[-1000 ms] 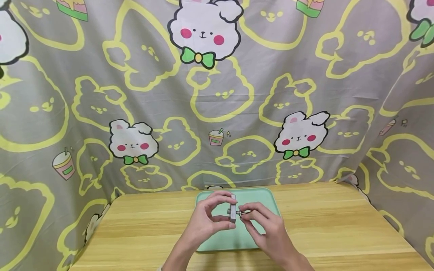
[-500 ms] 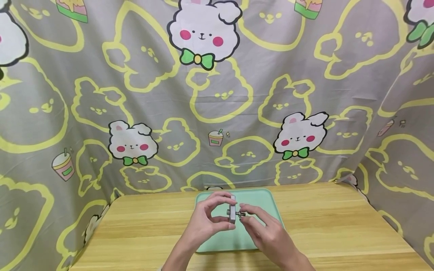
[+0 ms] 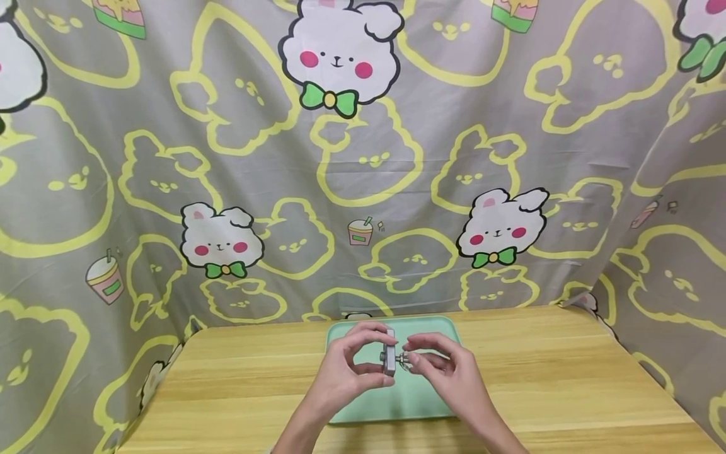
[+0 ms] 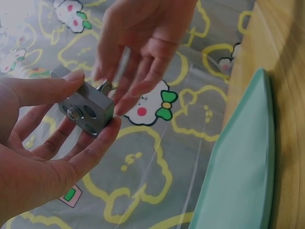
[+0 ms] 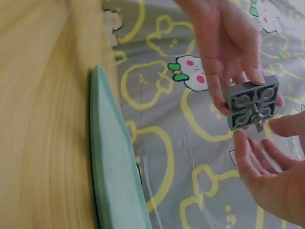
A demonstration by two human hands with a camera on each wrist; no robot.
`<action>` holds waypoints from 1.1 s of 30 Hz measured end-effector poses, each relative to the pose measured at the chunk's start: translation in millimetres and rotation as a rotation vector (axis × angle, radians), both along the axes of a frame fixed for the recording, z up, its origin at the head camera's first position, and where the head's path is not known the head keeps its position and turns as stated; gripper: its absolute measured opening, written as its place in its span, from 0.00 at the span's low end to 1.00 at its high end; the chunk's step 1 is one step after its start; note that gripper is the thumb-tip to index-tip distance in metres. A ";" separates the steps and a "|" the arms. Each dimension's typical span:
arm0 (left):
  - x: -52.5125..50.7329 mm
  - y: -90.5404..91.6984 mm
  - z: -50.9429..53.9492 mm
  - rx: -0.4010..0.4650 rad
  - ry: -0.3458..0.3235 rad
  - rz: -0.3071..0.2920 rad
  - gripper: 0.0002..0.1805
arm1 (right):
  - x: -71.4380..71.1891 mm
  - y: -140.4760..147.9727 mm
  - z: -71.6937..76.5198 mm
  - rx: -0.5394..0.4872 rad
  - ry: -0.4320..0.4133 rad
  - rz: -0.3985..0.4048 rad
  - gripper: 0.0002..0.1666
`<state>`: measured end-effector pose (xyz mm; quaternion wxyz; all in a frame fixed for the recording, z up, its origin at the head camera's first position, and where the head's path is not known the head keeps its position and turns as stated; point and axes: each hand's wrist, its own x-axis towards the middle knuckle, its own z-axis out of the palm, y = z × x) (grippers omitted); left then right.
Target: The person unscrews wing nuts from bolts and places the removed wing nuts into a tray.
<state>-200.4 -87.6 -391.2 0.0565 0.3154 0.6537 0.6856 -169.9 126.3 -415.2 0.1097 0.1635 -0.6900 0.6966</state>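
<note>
My left hand [image 3: 343, 369] holds a square grey metal block [image 3: 389, 360] by its edges, thumb on one side and fingertips on the other. A bolt runs through its middle; the bolt head [image 4: 73, 113] sits among round holes in the left wrist view. On the ribbed back, the bolt's threaded end [image 5: 259, 124] sticks out toward my right hand [image 3: 454, 369]. In the right wrist view, the right thumb and fingers curve loosely on either side of that end, with a gap to it. A small silver fitting shows near the bolt end, too small to identify.
A pale green tray [image 3: 397, 410] lies under my hands on the wooden table [image 3: 544, 378]. Behind and at both sides hangs a grey curtain [image 3: 391, 252] with yellow outlines and white rabbits.
My right hand has turned and its fingers have spread around the bolt end, thumb coming nearer the front. The left hand and the block stay nearly still.
</note>
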 end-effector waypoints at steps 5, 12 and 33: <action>1.3 0.6 -0.5 -0.006 0.004 0.000 0.26 | -2.4 3.2 2.7 -0.102 -0.308 0.086 0.22; 2.6 2.7 -0.1 -0.024 -0.005 -0.013 0.26 | -5.0 9.7 -0.1 -0.164 -0.457 0.219 0.27; 1.5 3.2 -0.3 -0.027 -0.029 -0.008 0.26 | -1.3 0.8 -0.4 -0.046 -0.216 0.061 0.17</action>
